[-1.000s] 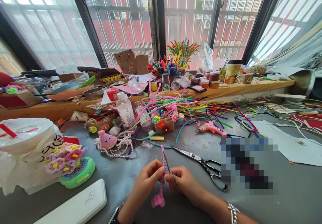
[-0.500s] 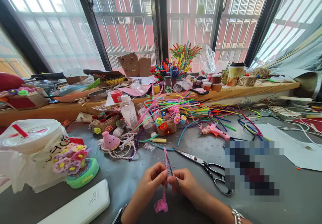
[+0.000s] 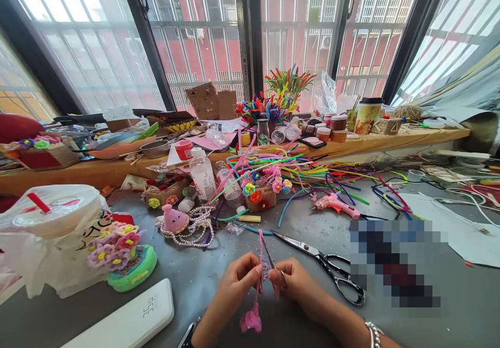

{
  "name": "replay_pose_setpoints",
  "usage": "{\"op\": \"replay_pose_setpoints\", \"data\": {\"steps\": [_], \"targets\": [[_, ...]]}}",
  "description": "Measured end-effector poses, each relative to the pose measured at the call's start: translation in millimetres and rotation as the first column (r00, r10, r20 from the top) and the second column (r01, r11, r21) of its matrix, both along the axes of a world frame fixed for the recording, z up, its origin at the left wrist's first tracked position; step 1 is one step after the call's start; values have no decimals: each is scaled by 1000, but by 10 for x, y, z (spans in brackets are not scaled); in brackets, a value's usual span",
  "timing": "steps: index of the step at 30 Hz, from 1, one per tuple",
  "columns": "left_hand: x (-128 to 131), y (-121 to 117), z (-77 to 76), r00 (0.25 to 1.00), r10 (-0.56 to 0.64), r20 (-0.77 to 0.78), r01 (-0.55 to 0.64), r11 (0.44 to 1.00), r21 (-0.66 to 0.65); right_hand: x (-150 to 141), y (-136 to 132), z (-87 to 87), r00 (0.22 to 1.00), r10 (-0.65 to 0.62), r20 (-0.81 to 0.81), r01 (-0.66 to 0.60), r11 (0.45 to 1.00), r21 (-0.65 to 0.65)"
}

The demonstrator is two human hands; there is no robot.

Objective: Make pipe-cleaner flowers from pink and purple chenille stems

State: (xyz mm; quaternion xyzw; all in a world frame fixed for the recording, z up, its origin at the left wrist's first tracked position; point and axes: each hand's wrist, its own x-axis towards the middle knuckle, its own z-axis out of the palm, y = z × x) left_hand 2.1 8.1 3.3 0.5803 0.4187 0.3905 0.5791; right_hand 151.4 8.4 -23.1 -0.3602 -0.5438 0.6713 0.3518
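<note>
One fuzzy pink stem [image 3: 261,243], its long axis towards twelve o'clock, is pinched by the left hand [image 3: 242,276], a soft pink flower [image 3: 251,320] hanging at six; the right hand [image 3: 294,280], at three, grips a slim metal tool [image 3: 269,252] slanting towards eleven.

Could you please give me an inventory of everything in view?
Fuzzy piece: one, pink, below left hand
Slim metal scissors: one, silver, in right hand
Large metal shears: one, black handles, right
Plastic glue gun: one, pink, behind shears
Fuzzy craft stems: many, multicoloured, centre
Larger plastic bottles: two, clear, centre
Conical plush: one, pink, by bottles
Round beads: many, white, beside plush
Yarn flower ornament: one, green base, left
Rectangular device: one, white, front left
Bagged drink cup: one, whitish, far left
Ledge jars and crafts: many, mixed, back
Hands: two, bare, front centre
</note>
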Motion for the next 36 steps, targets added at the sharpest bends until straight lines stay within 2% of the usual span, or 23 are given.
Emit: {"op": "replay_pose_setpoints", "data": {"steps": [5,10,13,20,29,36], "targets": [[-1,-11,-19,997,-75,-7,75,997,-31,15,-25,33,989,103,-108,-107,994,-33],[-6,-9,-5,998,-58,-25,58,998,-2,8,-24,21,1000,2,5,-2,999,35],[-10,-8,8,998,-47,-28,47,999,1,3,-21,-1,999,2,43,-4,999,47],[-26,-29,-58,992,-127,-14,127,992,-12,19,-15,24,984,130,-121,-132,991,-6],[-19,-21,-26,997,-80,-10,80,997,6,18,-19,4,999,11,32,-13,998,66],[-15,-27,-58,989,-140,-36,140,990,-10,10,-31,66,997,58,-56,-57,998,26]]}}
